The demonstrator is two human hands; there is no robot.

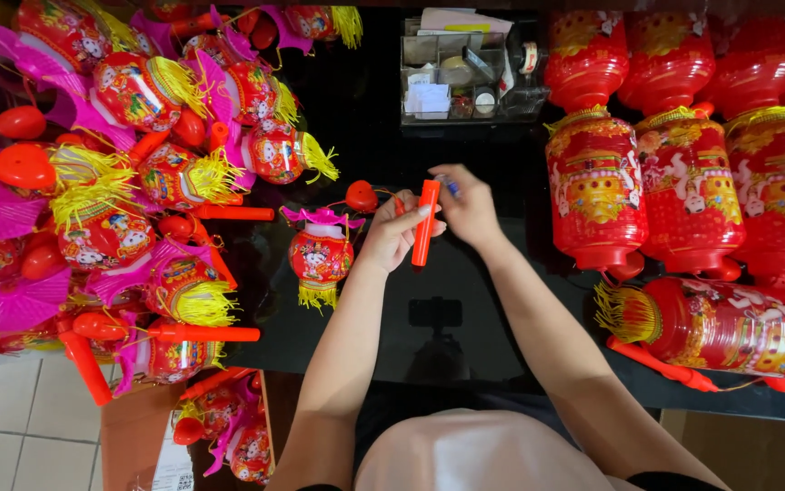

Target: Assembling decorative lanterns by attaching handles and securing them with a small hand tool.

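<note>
My left hand (396, 233) grips a red plastic stick (425, 224), held upright over the black table (465, 300). My right hand (468, 205) pinches at the stick's top end, where a small blue-tipped part shows. A thin cord runs from the stick past a red bulb (360, 195) to a small red lantern (320, 255) with a pink roof and yellow tassel, lying just left of my left hand.
A heap of small red-and-pink lanterns (138, 173) with red sticks fills the left side. Large red cylindrical lanterns (683, 173) stand at the right, one lying on its side (729, 327). A clear organiser box (465, 73) sits at the back. A carton of lanterns (229, 427) stands on the floor.
</note>
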